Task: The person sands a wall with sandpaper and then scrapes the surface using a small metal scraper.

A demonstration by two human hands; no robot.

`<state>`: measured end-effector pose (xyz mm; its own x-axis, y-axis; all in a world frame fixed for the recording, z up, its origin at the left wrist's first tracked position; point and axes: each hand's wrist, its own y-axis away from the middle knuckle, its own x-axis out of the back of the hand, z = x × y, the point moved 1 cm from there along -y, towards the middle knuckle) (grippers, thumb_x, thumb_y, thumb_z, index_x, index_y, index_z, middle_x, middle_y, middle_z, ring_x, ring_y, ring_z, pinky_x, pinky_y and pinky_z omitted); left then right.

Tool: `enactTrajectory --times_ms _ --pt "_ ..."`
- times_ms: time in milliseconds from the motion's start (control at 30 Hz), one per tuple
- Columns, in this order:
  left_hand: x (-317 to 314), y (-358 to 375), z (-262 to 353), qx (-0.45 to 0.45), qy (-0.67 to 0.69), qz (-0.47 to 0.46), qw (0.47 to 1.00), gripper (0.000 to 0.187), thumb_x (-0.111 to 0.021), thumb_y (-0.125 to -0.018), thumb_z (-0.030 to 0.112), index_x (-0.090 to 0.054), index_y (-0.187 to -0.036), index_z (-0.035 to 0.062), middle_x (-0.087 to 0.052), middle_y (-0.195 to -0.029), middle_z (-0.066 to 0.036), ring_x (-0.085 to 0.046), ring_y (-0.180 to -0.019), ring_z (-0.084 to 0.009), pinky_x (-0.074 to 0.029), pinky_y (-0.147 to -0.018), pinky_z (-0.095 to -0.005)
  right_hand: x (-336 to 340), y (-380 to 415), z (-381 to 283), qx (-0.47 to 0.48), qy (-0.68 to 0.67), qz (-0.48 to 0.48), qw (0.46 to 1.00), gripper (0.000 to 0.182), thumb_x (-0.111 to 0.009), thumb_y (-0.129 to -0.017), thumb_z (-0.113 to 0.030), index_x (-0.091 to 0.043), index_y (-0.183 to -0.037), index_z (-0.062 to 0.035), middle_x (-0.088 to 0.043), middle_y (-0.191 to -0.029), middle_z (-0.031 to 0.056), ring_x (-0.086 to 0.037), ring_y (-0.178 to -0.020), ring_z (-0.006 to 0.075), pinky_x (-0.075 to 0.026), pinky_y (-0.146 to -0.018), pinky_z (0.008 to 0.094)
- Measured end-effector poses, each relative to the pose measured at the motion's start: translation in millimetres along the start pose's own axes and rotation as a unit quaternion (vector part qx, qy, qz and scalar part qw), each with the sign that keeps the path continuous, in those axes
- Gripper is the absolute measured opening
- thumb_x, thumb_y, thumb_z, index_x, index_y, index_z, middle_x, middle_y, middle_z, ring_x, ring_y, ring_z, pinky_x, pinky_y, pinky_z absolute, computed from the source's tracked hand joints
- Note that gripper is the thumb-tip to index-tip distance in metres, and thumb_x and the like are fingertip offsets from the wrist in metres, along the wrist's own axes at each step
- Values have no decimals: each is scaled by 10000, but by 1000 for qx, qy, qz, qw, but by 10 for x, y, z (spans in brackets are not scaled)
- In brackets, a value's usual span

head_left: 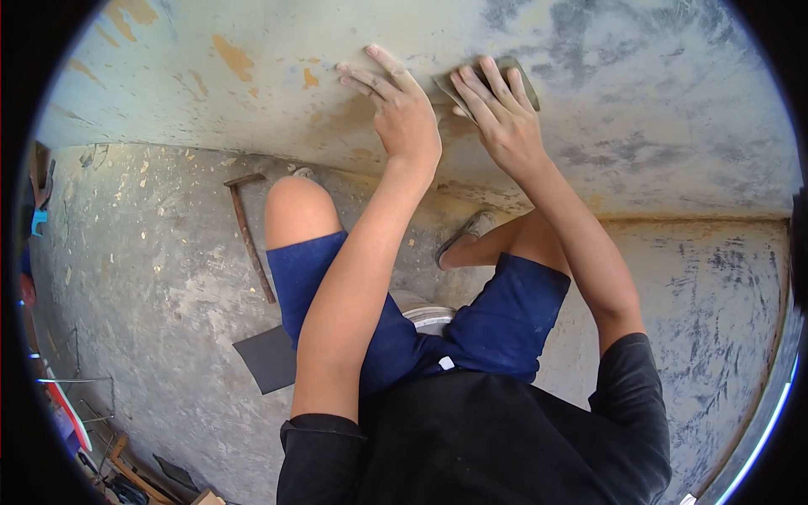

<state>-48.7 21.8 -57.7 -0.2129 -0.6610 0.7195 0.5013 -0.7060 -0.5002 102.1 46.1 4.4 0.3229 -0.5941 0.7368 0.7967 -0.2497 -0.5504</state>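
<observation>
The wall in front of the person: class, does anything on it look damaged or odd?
Yes. The wall looks worn: orange-brown patches interrupt its pale surface at upper left, as if the coating had come away, and dark smudges stain its right side.

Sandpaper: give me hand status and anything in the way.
Right hand holding sandpaper against wall. Left hand at wall, fingers spread, no tool. Hammer on floor, clear of both hands; nothing seen blocking.
</observation>
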Motion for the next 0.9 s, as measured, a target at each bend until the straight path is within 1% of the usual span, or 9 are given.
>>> enactTrajectory --times_ms 133,300,400,533,600,633,700,800,900 --pt "33 14 25 -3 9 15 1000 901 -615 -954 -53 -5 -1598 -211 -145 -1470 -657 -323 -1410 -737 -616 -991 -437 126 189 124 4 17 -33 999 455 -705 -980 -225 -688 -1413 -86 -668 -1475 14 -538 -1468 241 -405 -1200 482" --pt "240 0 68 20 41 -70 996 880 -590 -974 -51 9 -1599 -207 -116 -1482 -654 -328 -1409 -734 -602 -1025 -434 63 283 199 19 18 -23 999 478 -724 -969 -243 -681 -1424 -101 -672 -1471 36 -525 -1481 246 -405 -1203 482" --pt "40 3 3 -5 14 -3 1000 920 -625 -963 -33 14 -1603 -201 -91 -1493 -650 -321 -1413 -733 -623 -986 -419 -12 92 -30 -2 -3 -9 1000 501 -729 -969 -265 -669 -1441 -109 -670 -1474 36 -511 -1493 250 -405 -1214 487" --pt "-3 10 -17 5 6 -16 1000 925 -617 -945 -60 17 -1605 -199 -77 -1501 -645 -314 -1421 -727 -638 -951 -411 130 217 18 -19 -24 7 999 510 -736 -970 -304 -680 -1425 -80 -656 -1494 52 -512 -1492 278 -397 -1223 496" --pt "4 36 -38 -5 -13 -27 1000 1031 -731 -944 55 17 -1612 -185 -72 -1506 -640 -313 -1429 -718 -648 -932 -408 228 434 153 -20 22 17 999 485 -720 -988 -306 -693 -1411 -72 -629 -1532 63 -521 -1485 293 -372 -1244 493" --pt "84 36 -23 -2 -13 -23 1000 1031 -731 -944 55 17 -1612 -185 -72 -1506 -640 -313 -1429 -718 -648 -932 -408 253 529 260 -16 22 19 999 485 -720 -988 -306 -693 -1411 -72 -629 -1532 63 -521 -1485 293 -372 -1244 493" --pt "184 40 14 16 54 -77 995 1557 -975 -676 477 92 -1610 -165 -44 -1503 -644 -229 -1475 -703 -607 -1015 -430 307 651 447 -34 94 -2 995 469 -684 -992 -264 -690 -1427 -88 -607 -1558 56 -514 -1493 274 -363 -1252 484" --pt "154 64 7 7 53 -53 997 1602 -965 -629 533 95 -1613 -155 -34 -1503 -643 -232 -1478 -695 -610 -1014 -417 364 687 588 27 132 -71 988 479 -633 -988 -217 -677 -1449 -95 -580 -1587 41 -507 -1498 255 -353 -1257 474" --pt "89 58 -10 4 19 -39 999 1583 -973 -642 506 85 -1615 -157 -30 -1510 -637 -249 -1477 -688 -624 -985 -420 390 644 598 49 133 -82 987 501 -600 -973 -188 -663 -1461 -96 -570 -1596 14 -506 -1496 233 -361 -1252 456"
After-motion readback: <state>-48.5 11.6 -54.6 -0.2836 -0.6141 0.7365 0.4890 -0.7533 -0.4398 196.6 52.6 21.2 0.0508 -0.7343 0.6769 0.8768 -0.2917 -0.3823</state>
